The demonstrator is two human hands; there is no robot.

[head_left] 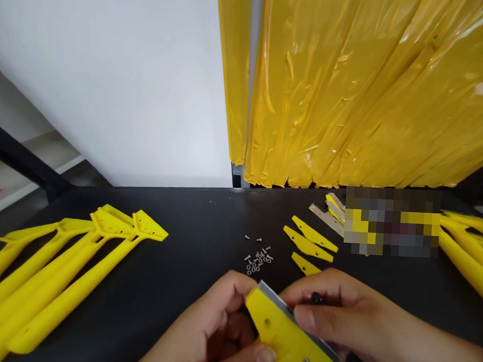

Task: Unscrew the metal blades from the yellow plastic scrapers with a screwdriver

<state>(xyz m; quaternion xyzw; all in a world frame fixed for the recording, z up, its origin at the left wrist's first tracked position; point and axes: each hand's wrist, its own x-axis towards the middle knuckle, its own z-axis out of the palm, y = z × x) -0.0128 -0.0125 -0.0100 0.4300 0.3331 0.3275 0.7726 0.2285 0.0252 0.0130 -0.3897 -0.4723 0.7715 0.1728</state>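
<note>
A yellow plastic scraper [288, 337] is tilted in front of me, a grey metal blade [275, 295] along its upper edge. Two holes show in its face, the lower one with a metal fastener in it. My left hand [226, 326] grips the scraper from the left, thumb on its face and fingers curled behind. Along the blade, my right hand [340, 310] is closed, thumb and forefinger pinching at the edge. Between its fingers a small black round end [317, 298] pokes out; the rest is hidden. Small screws and nuts [257, 262] lie loose just beyond my hands.
Several yellow scraper handles [99, 260] lie side by side at left, and more handles [468, 252] at right. Flat yellow cover plates [309, 244] and greyish strips [326, 220] rest on the black table [206, 244]. A yellow plastic sheet [351, 100] and white panel [149, 90] stand behind.
</note>
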